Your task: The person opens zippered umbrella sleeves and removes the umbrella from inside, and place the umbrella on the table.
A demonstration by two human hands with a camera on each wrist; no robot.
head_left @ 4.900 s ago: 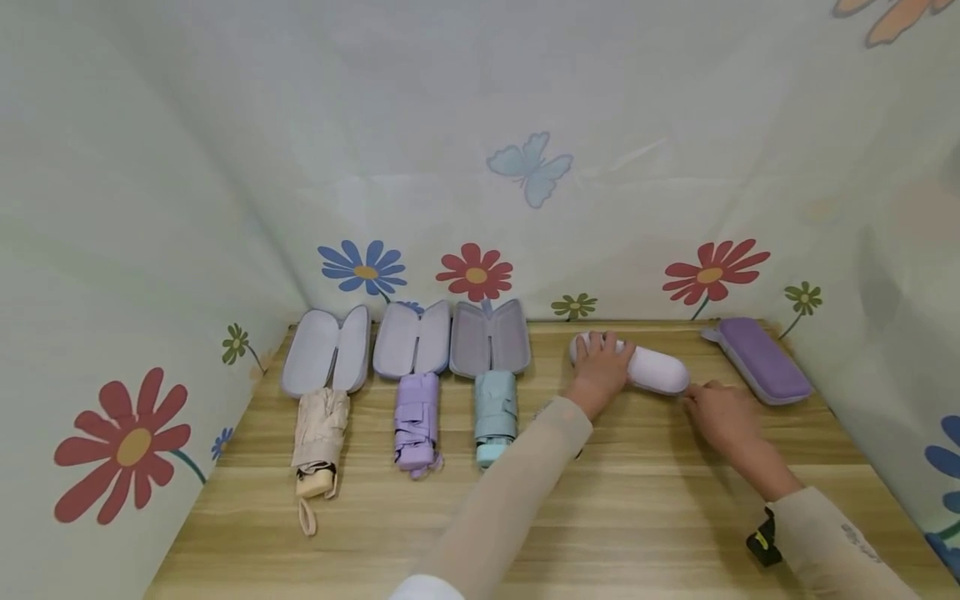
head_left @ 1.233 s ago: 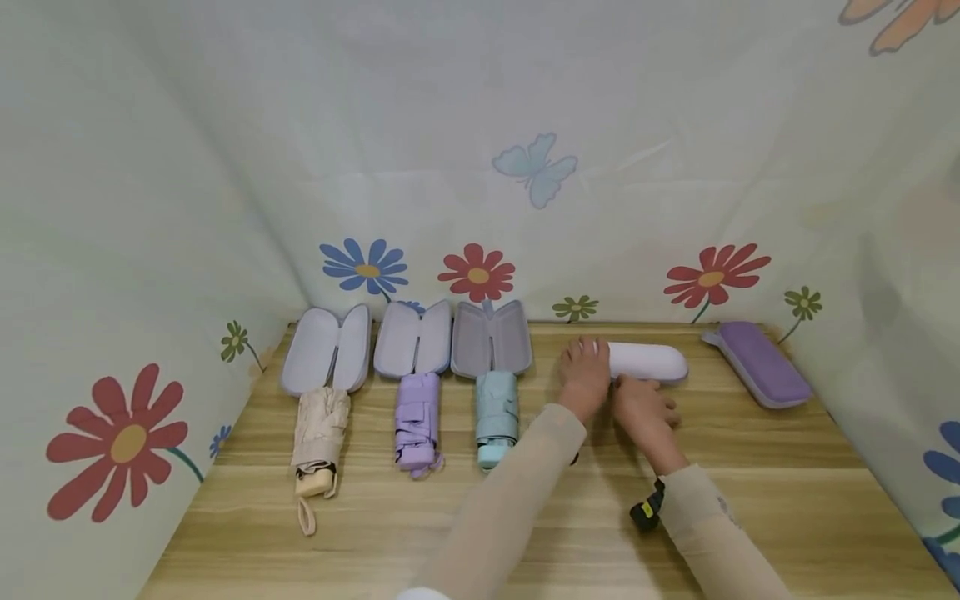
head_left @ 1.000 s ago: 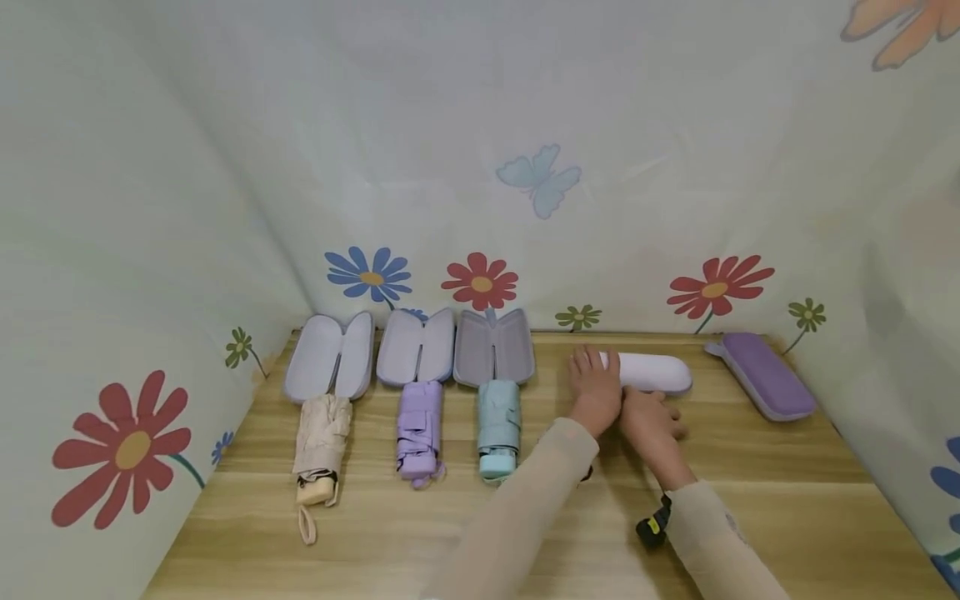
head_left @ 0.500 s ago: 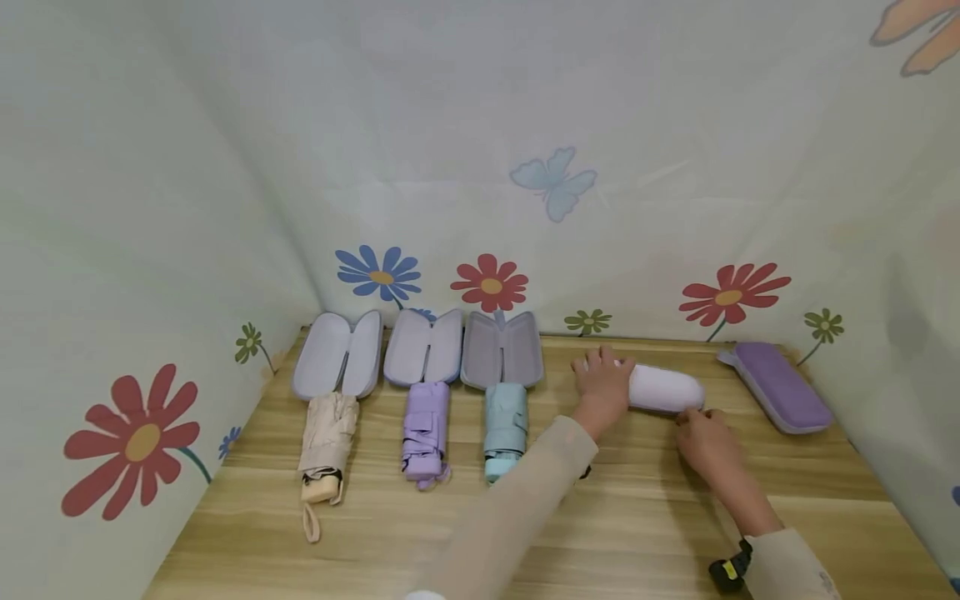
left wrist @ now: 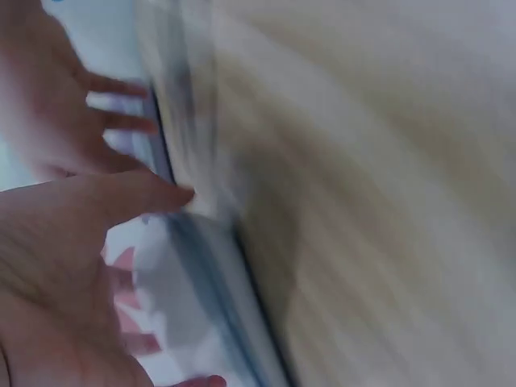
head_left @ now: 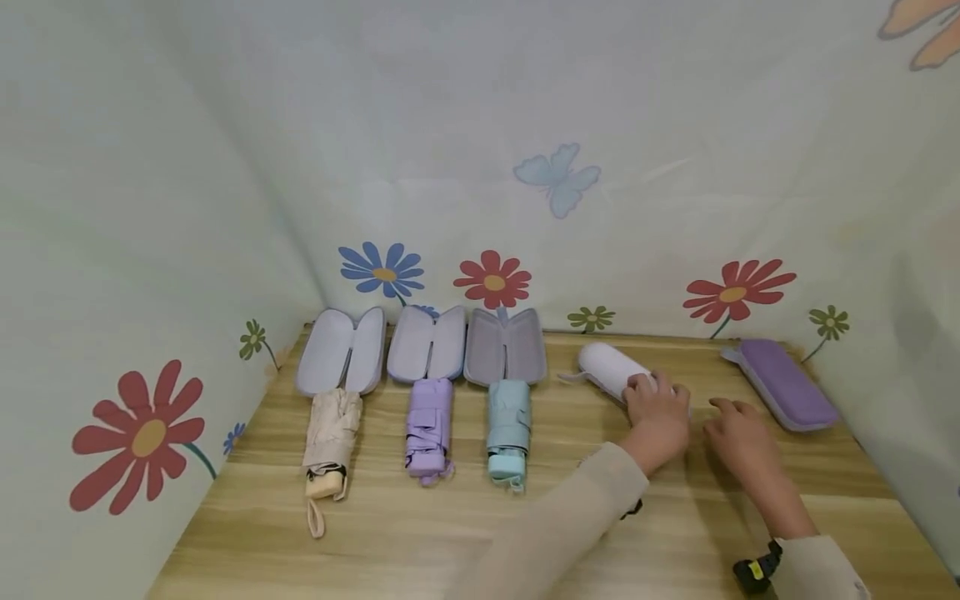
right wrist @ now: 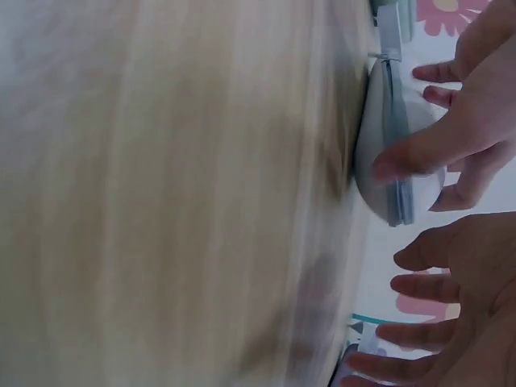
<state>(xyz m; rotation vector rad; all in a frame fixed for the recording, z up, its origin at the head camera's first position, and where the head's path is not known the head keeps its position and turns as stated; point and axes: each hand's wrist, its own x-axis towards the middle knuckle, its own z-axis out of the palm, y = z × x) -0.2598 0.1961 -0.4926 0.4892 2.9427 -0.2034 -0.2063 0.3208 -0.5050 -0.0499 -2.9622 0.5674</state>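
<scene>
My left hand grips the right end of a closed white zip case, which lies at a slant on the table. In the right wrist view, the thumb lies across the case's grey zip seam, with other fingers on the far side. A grey strap sticks out at the case's left end. My right hand is just right of the case, apart from it, fingers spread and holding nothing. Behind it lies a closed purple zip case. The left wrist view is blurred.
Three opened zip cases, the leftmost, stand along the back edge. In front of them lie a beige folded umbrella, a purple one and a teal one. A flowered cloth backdrop encloses the wooden table.
My right hand went from the white case's right end to its left end, back right, then off it. My left hand shifted from the left end to the right end; the case now slants.
</scene>
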